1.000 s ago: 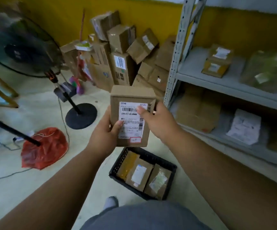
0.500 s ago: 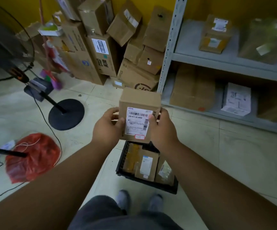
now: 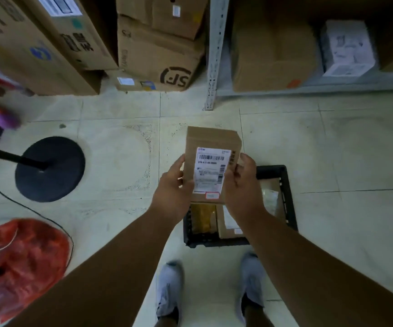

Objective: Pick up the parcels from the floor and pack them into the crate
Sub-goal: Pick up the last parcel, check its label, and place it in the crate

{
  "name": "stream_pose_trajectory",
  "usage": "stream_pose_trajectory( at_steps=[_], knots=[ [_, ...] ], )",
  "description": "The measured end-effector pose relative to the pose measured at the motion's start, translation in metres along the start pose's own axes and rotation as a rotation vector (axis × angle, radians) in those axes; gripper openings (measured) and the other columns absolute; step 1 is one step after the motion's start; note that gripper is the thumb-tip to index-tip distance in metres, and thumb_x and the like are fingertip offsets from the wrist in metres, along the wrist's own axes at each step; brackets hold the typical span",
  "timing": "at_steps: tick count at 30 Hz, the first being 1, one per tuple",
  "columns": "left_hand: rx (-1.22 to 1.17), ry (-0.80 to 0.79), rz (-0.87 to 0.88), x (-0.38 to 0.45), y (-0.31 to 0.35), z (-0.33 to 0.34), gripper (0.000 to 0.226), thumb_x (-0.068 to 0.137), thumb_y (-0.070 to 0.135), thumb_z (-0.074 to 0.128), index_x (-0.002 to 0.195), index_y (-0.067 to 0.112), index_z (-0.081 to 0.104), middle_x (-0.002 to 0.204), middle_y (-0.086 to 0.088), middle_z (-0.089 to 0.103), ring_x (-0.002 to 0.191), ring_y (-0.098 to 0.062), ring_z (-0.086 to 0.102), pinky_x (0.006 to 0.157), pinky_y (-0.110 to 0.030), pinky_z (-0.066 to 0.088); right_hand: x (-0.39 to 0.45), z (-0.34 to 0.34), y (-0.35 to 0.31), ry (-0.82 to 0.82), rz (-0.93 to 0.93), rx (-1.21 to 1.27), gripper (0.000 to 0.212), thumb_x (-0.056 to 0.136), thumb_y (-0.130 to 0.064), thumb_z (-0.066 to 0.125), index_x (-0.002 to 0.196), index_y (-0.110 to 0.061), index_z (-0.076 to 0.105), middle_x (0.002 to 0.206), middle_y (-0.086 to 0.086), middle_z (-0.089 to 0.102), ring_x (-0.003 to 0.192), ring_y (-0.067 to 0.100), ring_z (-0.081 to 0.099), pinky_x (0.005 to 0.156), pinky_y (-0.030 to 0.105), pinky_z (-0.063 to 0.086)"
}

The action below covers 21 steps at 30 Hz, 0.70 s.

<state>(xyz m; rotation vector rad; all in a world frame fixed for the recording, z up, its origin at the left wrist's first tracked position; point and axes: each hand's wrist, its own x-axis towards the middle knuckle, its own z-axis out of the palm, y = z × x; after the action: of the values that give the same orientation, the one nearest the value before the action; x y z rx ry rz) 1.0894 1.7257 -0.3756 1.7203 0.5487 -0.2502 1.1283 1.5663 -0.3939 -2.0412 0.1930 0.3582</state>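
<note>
I hold a small brown cardboard parcel [image 3: 210, 166] with a white barcode label, its label side facing me. My left hand [image 3: 173, 188] grips its left edge and my right hand [image 3: 244, 185] grips its right edge. The parcel hangs above the far left part of a black plastic crate [image 3: 286, 194] on the floor. Inside the crate lie a yellowish padded parcel [image 3: 203, 218], a brown labelled parcel [image 3: 229, 223] and a clear-wrapped parcel [image 3: 269, 197], partly hidden by my hands.
Stacked cardboard boxes [image 3: 157, 48] stand against the wall ahead. A grey metal shelf post [image 3: 214, 55] and low shelf with boxes [image 3: 273, 53] are at the right. A fan's black round base [image 3: 50, 168] and a red bag [image 3: 23, 263] lie left. My feet [image 3: 169, 289] stand just behind the crate.
My view has tilted down towards the floor. The parcel, still held in both hands, has come lower and now sits over the crate.
</note>
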Motion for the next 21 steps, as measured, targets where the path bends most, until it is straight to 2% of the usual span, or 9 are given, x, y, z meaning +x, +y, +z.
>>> stream_pose_trajectory(
  at_steps=[2,4,6,8,10,12,16,19,21],
  knots=[
    [0.079,-0.035,-0.018,0.02,-0.046,0.0,0.057,0.098,0.02,0.055,0.138,0.058,0.043,0.11,0.016,0.07,0.103,-0.016,0.071,0.086,-0.044,0.06,0.007,0.03,0.035,0.002,-0.003,-0.033,0.047,0.104,-0.026,0.045,0.147,-0.024,0.026,0.101,-0.017,0.062,0.073,-0.009,0.064,0.062,0.011,0.055],
    [0.132,-0.038,-0.057,0.037,-0.092,0.005,0.057,0.102,0.025,0.052,0.146,0.054,0.031,0.106,0.024,0.066,0.099,-0.008,0.069,0.084,-0.036,0.062,0.012,0.057,0.072,-0.021,-0.035,-0.093,0.048,0.104,-0.028,0.043,0.149,-0.025,0.026,0.108,-0.015,0.063,0.081,-0.001,0.066,0.065,0.012,0.056],
    [0.174,-0.057,-0.104,0.049,-0.136,0.014,0.051,0.104,0.032,0.048,0.146,0.054,0.029,0.112,0.015,0.065,0.099,-0.016,0.069,0.081,-0.034,0.062,0.015,0.078,0.11,-0.078,-0.041,-0.139,0.051,0.105,-0.029,0.042,0.152,-0.027,0.023,0.121,-0.008,0.065,0.091,0.007,0.067,0.07,0.013,0.056],
    [0.227,-0.07,-0.157,0.056,-0.173,0.027,0.046,0.106,0.038,0.042,0.147,0.051,0.028,0.124,0.005,0.064,0.103,-0.022,0.068,0.084,-0.038,0.062,0.015,0.09,0.148,-0.139,-0.01,-0.176,0.053,0.105,-0.029,0.04,0.155,-0.029,0.021,0.131,-0.002,0.064,0.101,0.014,0.069,0.081,0.027,0.06],
    [0.311,-0.079,-0.197,0.057,-0.209,0.041,0.05,0.106,0.04,0.04,0.152,0.048,0.023,0.13,-0.002,0.061,0.107,-0.023,0.066,0.087,-0.04,0.06,0.012,0.099,0.178,-0.178,0.011,-0.237,0.053,0.106,-0.027,0.039,0.155,-0.028,0.021,0.133,0.002,0.062,0.111,0.018,0.066,0.091,0.037,0.058],
    [0.422,-0.106,-0.228,0.058,-0.237,0.052,0.056,0.105,0.036,0.042,0.154,0.048,0.017,0.132,-0.004,0.057,0.107,-0.023,0.065,0.085,-0.039,0.061,0.011,0.106,0.201,-0.159,0.032,-0.254,0.054,0.104,-0.021,0.041,0.155,-0.026,0.024,0.139,0.003,0.055,0.12,0.018,0.06,0.097,0.04,0.055],
    [0.452,-0.151,-0.224,0.065,-0.26,0.073,0.053,0.103,0.03,0.039,0.149,0.051,0.023,0.119,0.001,0.065,0.094,-0.019,0.068,0.073,-0.033,0.061,0.02,0.11,0.226,-0.099,0.059,-0.325,0.054,0.103,-0.017,0.043,0.155,-0.02,0.029,0.14,0.007,0.049,0.124,0.022,0.054,0.101,0.042,0.052],
    [0.479,-0.129,-0.325,0.069,-0.269,0.073,0.037,0.101,0.024,0.044,0.137,0.031,0.036,0.113,-0.005,0.064,0.084,-0.02,0.068,0.065,-0.033,0.063,0.018,0.117,0.231,-0.164,-0.016,-0.479,0.051,0.103,-0.02,0.042,0.153,-0.016,0.033,0.14,0.009,0.047,0.123,0.02,0.05,0.105,0.039,0.047],
    [0.51,-0.144,-0.359,0.066,-0.273,0.073,0.038,0.098,0.017,0.05,0.132,0.025,0.035,0.117,-0.008,0.059,0.086,-0.022,0.065,0.059,-0.028,0.061,0.014,0.125,0.236,-0.273,-0.025,-0.575,0.047,0.101,-0.022,0.045,0.148,-0.016,0.039,0.139,0.008,0.044,0.119,0.02,0.051,0.103,0.036,0.048]
  ],
)
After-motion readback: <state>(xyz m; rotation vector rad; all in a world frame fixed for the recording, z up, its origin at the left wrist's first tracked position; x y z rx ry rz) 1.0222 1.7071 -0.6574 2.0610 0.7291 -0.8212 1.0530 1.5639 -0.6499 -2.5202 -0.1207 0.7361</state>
